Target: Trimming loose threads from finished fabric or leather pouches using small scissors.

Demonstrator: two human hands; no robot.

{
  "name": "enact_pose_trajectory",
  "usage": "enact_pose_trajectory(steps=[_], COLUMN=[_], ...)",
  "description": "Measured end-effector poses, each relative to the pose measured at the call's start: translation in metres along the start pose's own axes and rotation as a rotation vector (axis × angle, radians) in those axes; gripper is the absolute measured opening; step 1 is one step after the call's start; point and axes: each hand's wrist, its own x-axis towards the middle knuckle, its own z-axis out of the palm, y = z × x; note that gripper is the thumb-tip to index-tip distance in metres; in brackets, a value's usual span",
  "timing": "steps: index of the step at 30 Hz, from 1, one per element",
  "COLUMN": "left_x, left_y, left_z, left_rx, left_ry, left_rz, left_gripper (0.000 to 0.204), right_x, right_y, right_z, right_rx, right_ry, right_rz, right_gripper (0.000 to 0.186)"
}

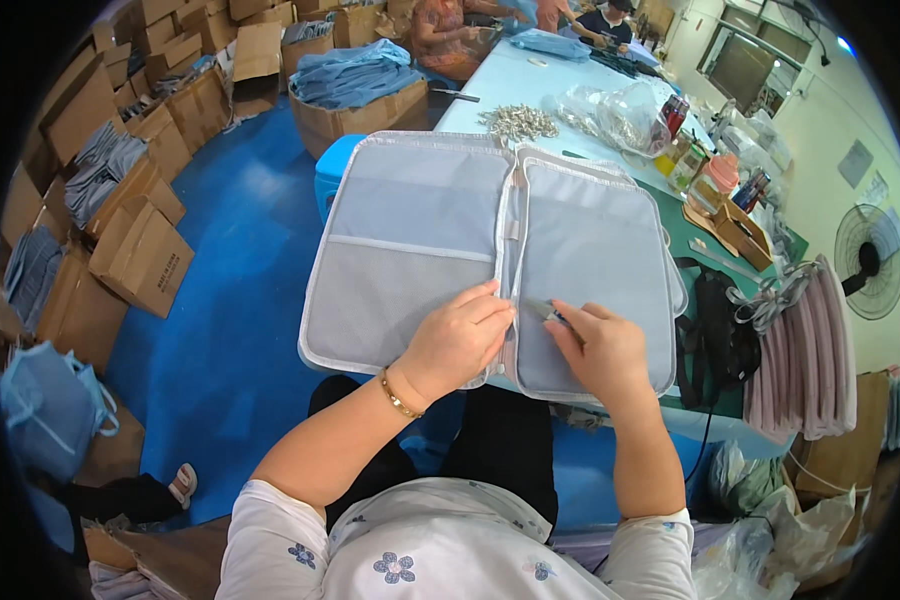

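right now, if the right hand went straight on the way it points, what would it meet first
Probably the open grey bag's central fold, just ahead of the small tool the right hand holds; height is unclear.

Grey case [480, 265], white-edged, lies spread open like a book at mid-frame; a small pointed tool [540, 308] slants over its right half

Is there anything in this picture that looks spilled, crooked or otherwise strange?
One thing: small pale pieces lie in a loose heap on the table, not in any container, beside a clear bag. They might be spilled, or simply poured out. The open case shows no clear damage.
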Motion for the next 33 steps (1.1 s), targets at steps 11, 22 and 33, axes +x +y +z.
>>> enact_pose_trajectory(steps=[11, 22, 33], left_x=[0.025, 0.035, 0.043], left_y=[-0.020, -0.032, -0.029], left_z=[-0.014, -0.006, -0.007], left_rx=[-0.281, 0.182, 0.213], left_ry=[0.038, -0.085, -0.087], left_rz=[-0.351, -0.117, -0.048], left_gripper=[0.023, 0.004, 0.011], right_x=[0.009, 0.022, 0.029], right_y=[0.021, 0.003, 0.008], right_z=[0.025, 0.007, 0.017], right_rx=[0.508, 0.076, 0.075], right_ry=[0.133, -0.025, -0.051], right_rz=[0.244, 0.038, -0.014], right_gripper=[0.032, 0.032, 0.029])
